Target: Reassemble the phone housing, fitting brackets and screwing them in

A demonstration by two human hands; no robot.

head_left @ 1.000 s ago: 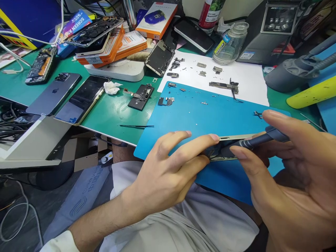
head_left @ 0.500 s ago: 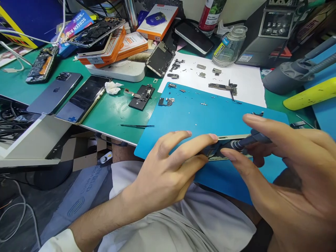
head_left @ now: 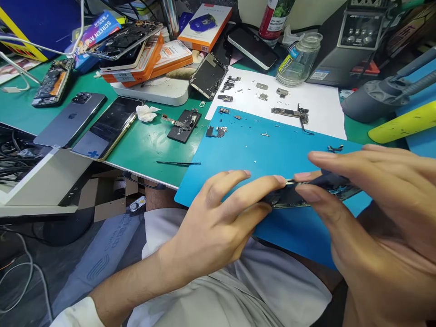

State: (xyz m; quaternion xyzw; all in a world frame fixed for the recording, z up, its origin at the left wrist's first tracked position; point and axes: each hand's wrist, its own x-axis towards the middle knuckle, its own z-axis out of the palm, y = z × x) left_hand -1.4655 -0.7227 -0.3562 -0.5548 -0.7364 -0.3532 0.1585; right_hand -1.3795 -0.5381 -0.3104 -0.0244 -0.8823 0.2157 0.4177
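My left hand [head_left: 228, 218] grips one end of an opened phone housing [head_left: 293, 200], tilted on edge above the blue mat [head_left: 218, 170]. Its fingers lie along the top edge and pinch the near end. My right hand [head_left: 378, 227] is closed around a dark pen-shaped tool [head_left: 335, 179] at the housing's other end. The tool's tip and most of its shaft are hidden behind the fingers. One right fingertip rests at the upper edge of the housing. Small parts inside the housing are too dim to make out.
Small metal parts and a logic board [head_left: 289, 112] lie on white paper [head_left: 327, 97]. Black tweezers [head_left: 179, 163] cross the mat's left edge. A phone battery [head_left: 184, 126], phones and orange boxes [head_left: 146, 68] sit left; a glass jar [head_left: 299, 59] stands behind.
My right hand has shifted its grip, and the tool's silver-ringed section is now hidden. A right finger has come onto the housing's upper edge. My left hand has barely moved.
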